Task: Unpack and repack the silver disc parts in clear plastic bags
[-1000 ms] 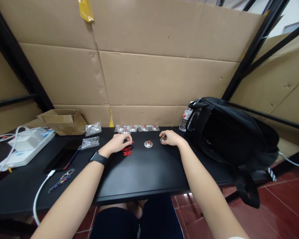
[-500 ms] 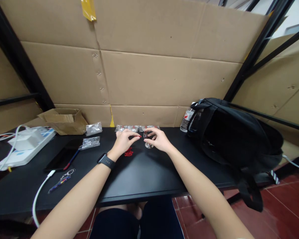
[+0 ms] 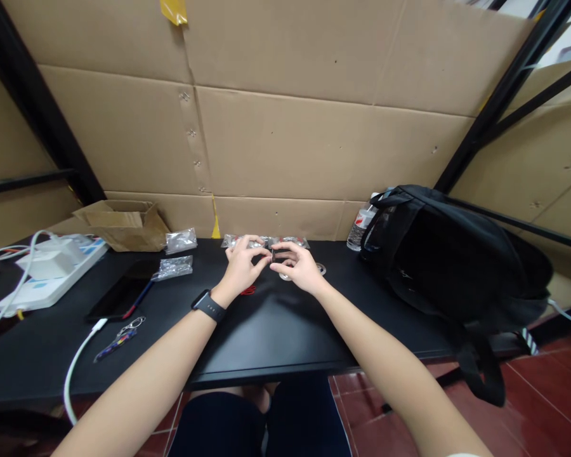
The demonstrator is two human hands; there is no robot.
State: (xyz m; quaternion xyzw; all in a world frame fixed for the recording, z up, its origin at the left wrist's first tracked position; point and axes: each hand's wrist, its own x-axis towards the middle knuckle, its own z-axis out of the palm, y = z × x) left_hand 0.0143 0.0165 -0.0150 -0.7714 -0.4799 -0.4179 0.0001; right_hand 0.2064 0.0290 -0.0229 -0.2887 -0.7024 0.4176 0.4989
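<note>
Both my hands are raised a little above the black table [image 3: 276,336] and meet fingertip to fingertip. My left hand [image 3: 242,263], with a black watch on its wrist, and my right hand [image 3: 299,266] pinch a small thin piece [image 3: 272,256] between them; it is too small to make out. Part of a pile of red clips [image 3: 249,290] shows under my left hand. A silver disc [image 3: 320,269] lies on the table just right of my right hand. Another disc [image 3: 283,277] peeks out beneath my right hand. A row of small clear bags [image 3: 240,241] lies along the back.
A black backpack [image 3: 452,260] fills the right side, with a water bottle [image 3: 359,228] beside it. At the left are an open cardboard box [image 3: 121,222], two plastic bags [image 3: 174,268], a phone [image 3: 118,297], a keychain [image 3: 118,339], a white cable [image 3: 76,371] and a white power strip [image 3: 42,279].
My hands left the clip pile and the disc at the right, came together at the middle and rose slightly. A silver disc now lies uncovered to the right of my right hand.
</note>
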